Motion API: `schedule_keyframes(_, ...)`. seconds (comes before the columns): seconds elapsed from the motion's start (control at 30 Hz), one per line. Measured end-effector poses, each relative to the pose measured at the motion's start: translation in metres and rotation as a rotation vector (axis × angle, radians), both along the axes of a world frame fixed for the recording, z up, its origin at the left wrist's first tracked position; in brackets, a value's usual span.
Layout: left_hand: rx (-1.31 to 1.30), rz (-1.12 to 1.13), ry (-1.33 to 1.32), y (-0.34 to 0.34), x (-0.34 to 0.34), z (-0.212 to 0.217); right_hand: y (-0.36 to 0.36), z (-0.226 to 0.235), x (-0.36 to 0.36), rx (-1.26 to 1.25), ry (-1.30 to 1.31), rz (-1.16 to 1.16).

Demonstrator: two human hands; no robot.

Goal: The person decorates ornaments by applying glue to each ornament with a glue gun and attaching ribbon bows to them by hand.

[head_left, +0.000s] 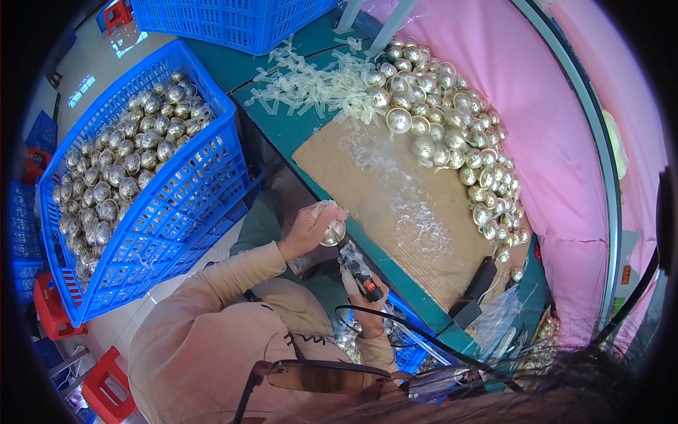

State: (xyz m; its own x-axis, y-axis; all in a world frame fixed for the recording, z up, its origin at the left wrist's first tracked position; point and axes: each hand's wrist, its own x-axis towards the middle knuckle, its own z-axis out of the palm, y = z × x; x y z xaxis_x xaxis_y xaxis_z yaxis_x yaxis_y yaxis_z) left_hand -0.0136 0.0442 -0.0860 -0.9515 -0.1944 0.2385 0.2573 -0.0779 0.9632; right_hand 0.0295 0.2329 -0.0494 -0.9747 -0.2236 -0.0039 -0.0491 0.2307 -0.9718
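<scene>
Near the table's front edge, my left hand (311, 232) is closed around a silvery round ornament (333, 233), its open, cup-like side turned toward my right. Just below it, my right hand (371, 311) grips a glue gun (360, 272) with a dark, smeared front and an orange-red part. The gun's tip is close to the ornament; whether they touch I cannot tell. Beyond my hands lies a brown cardboard sheet (385, 191) streaked with white, stringy residue. Many similar silvery ornaments (441, 116) are heaped along its far and right sides.
A blue crate (159, 233) full of silvery ornaments stands at left; another blue crate (233, 25) is at the back. Translucent strips (311, 81) lie piled on the green table (282, 134). A black cable (424, 339) crosses near my right arm. Red stools (109, 389) stand lower left.
</scene>
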Motion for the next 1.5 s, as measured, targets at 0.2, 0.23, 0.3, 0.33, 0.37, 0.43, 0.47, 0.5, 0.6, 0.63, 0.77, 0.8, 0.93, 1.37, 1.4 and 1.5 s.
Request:
schedule_keyframes(0.2, 0.041, 0.026, -0.006, -0.001, -0.002, -0.007, 0.01, 0.001, 0.0, 0.081, -0.002, 0.062)
schedule_keyframes(0.23, 0.066, 0.021, -0.029, -0.003, -0.002, -0.006, 0.013, 0.002, 0.0, 0.09, 0.005, 0.075)
schedule_keyframes(0.3, 0.07, 0.005, -0.03, -0.006, -0.004, -0.005, 0.016, 0.016, 0.0, -0.209, -0.239, -0.094)
schedule_keyframes(0.33, 0.073, -0.012, -0.031, -0.008, -0.004, -0.004, 0.019, 0.023, -0.01, -0.229, -0.231, -0.127)
schedule_keyframes(0.37, 0.073, -0.019, -0.019, -0.009, -0.005, -0.001, 0.037, 0.013, -0.017, -0.214, -0.218, -0.202)
schedule_keyframes(0.43, 0.08, 0.002, -0.029, -0.01, -0.003, 0.001, 0.053, 0.025, -0.039, -0.276, -0.268, -0.239)
schedule_keyframes(0.47, 0.073, 0.002, -0.006, -0.011, -0.003, 0.0, 0.068, 0.024, -0.052, -0.358, -0.325, -0.213)
schedule_keyframes(0.5, 0.047, 0.003, 0.011, -0.012, -0.004, -0.001, 0.083, 0.018, -0.066, -0.441, -0.377, -0.189)
schedule_keyframes(0.6, 0.039, 0.009, 0.025, -0.015, -0.001, 0.006, 0.098, 0.009, -0.088, -0.517, -0.397, -0.261)
schedule_keyframes(0.63, 0.061, 0.012, -0.003, -0.017, 0.0, 0.007, 0.099, 0.007, -0.092, -0.528, -0.464, -0.328)
schedule_keyframes(0.77, 0.088, 0.02, -0.011, -0.026, 0.001, 0.009, 0.117, 0.01, -0.096, 0.102, -0.382, -0.506)
schedule_keyframes(0.8, 0.096, 0.032, 0.015, -0.028, 0.0, 0.005, 0.109, 0.022, -0.094, 0.233, -0.359, -0.49)
schedule_keyframes(0.93, 0.123, 0.046, 0.009, -0.038, 0.002, 0.007, 0.131, 0.016, -0.094, 0.575, -0.399, -0.423)
schedule_keyframes(1.37, 0.133, 0.127, 0.054, -0.066, 0.009, 0.021, -0.123, 0.004, -0.255, 0.796, 0.389, 0.061)
schedule_keyframes(1.4, 0.124, 0.147, 0.046, -0.071, 0.011, 0.021, -0.132, 0.003, -0.261, 0.794, 0.395, 0.069)
schedule_keyframes(1.5, 0.173, 0.168, 0.005, -0.08, 0.015, 0.017, -0.147, -0.005, -0.275, 0.721, 0.314, 0.112)
